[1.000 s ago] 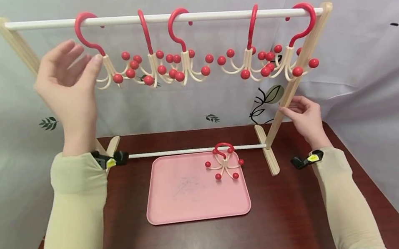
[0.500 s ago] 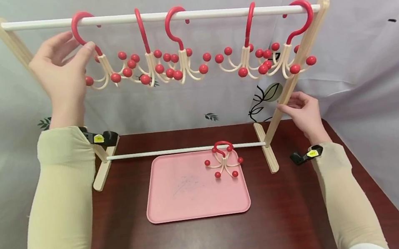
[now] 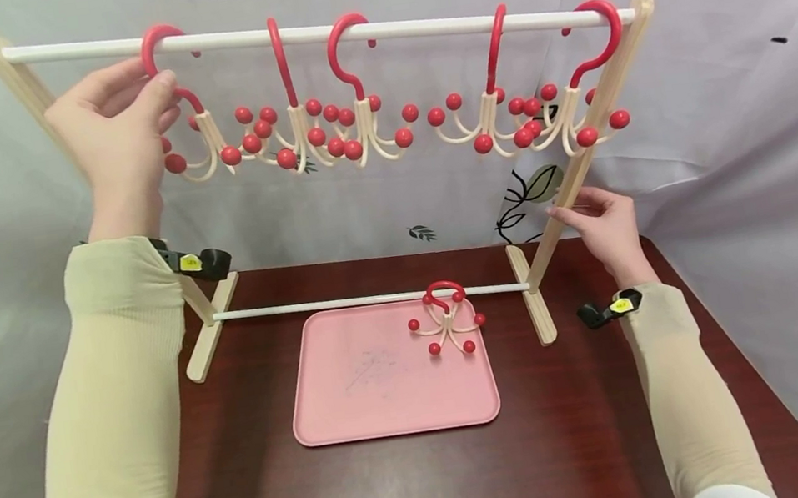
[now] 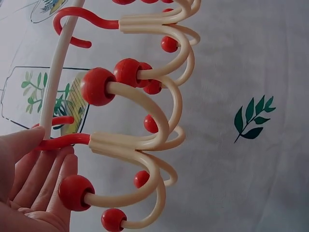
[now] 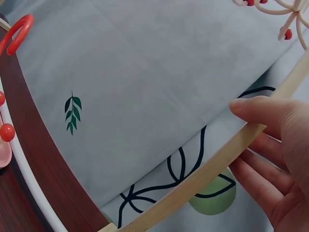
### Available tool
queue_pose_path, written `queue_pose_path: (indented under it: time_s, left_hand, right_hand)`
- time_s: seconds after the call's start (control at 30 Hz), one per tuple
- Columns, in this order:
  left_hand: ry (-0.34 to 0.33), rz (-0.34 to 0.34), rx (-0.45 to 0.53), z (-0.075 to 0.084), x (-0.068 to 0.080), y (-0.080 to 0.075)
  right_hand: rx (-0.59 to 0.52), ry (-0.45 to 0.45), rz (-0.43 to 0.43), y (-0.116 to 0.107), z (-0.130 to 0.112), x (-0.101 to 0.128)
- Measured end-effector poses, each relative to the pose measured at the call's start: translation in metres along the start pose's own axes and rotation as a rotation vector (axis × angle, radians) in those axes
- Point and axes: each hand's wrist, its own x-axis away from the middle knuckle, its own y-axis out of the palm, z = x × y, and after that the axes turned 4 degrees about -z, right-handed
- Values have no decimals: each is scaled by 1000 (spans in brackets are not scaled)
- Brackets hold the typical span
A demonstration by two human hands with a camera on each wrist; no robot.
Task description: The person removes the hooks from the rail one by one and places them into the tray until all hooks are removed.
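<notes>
A wooden rack carries a white top rail [image 3: 415, 26] with several hangers, each a red hook over cream arms tipped with red balls. My left hand [image 3: 146, 84] pinches the leftmost hanger [image 3: 188, 113] by its red hook, just under the rail. The left wrist view shows thumb and fingers [image 4: 34, 159] closed on the red stem [image 4: 65, 141], with the cream arms [image 4: 140, 145] beside them. My right hand [image 3: 579, 212] grips the rack's right wooden leg [image 3: 580, 158], thumb on top and fingers [image 5: 260, 169] beneath the leg [image 5: 212, 166]. One more hanger [image 3: 447, 323] lies on the pink tray [image 3: 379, 386].
The rack stands on a dark wooden table [image 3: 415, 482], its feet joined by a low white rod [image 3: 345, 302] behind the tray. A pale printed cloth [image 3: 735, 154] hangs close behind the rack. The table's right edge runs near my right forearm.
My left hand has risen from beside the leftmost hanger's neck and closed thumb and fingers on its red hook. The right hand has stayed on the leg.
</notes>
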Motion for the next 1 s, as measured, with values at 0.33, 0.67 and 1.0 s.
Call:
queue_pose_path:
  time_s: [0.33, 0.67, 1.0]
  left_hand:
    - [41, 27, 77, 0, 0, 0]
    - [162, 101, 148, 8, 0, -1]
    - [304, 156, 180, 23, 11, -3]
  right_hand:
    - [3, 7, -7, 2, 3, 1]
    - [-15, 2, -13, 1, 4, -2]
    - [-15, -5, -2, 0, 3, -3]
